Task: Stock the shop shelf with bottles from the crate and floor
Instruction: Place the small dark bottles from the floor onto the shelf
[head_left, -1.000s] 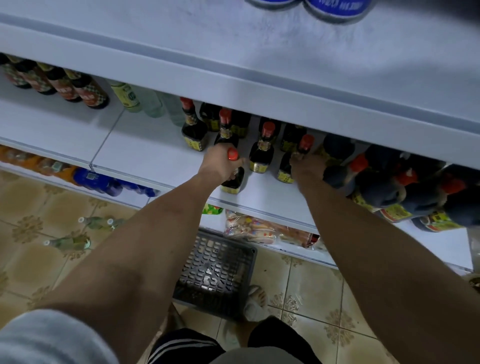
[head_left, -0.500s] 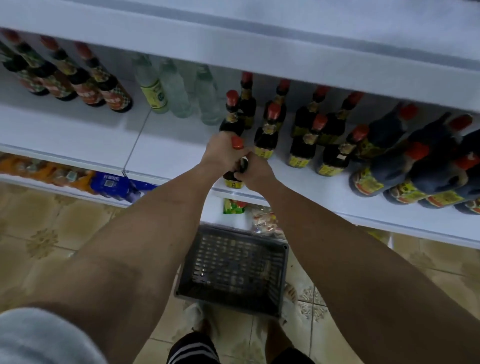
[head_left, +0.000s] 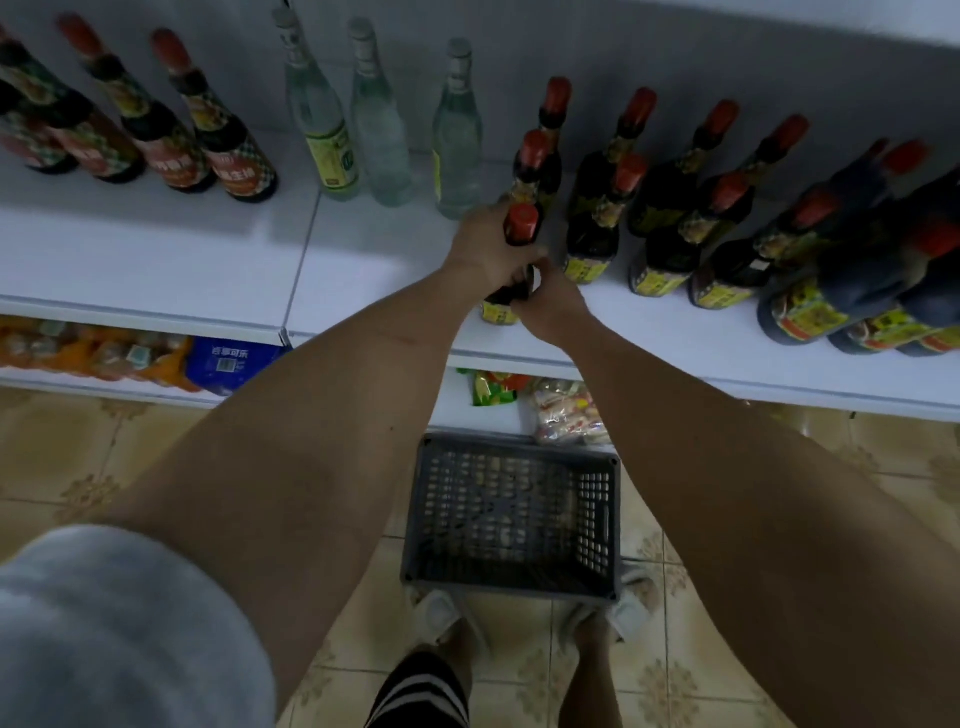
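Observation:
A dark sauce bottle (head_left: 521, 224) with a red cap and yellow label stands near the front edge of the white shelf (head_left: 374, 280). My left hand (head_left: 483, 249) grips its neck and shoulder from the left. My right hand (head_left: 550, 306) holds its lower body from the right, fingers wrapped round it. Several matching red-capped dark bottles (head_left: 670, 228) stand in rows just to the right and behind. A dark grey plastic crate (head_left: 514, 519) sits on the tiled floor below, and no bottles show inside it.
Three clear glass bottles (head_left: 374, 119) stand at the shelf's back, with checker-labelled dark bottles (head_left: 208, 130) to the left. A lower shelf holds orange packs (head_left: 93, 353), a blue pack (head_left: 228, 364) and snack bags (head_left: 566, 410). My feet stand by the crate.
My right hand left the bottles on the right and joined my left hand on the front bottle. My head drew back from under the upper shelf, which has left the view.

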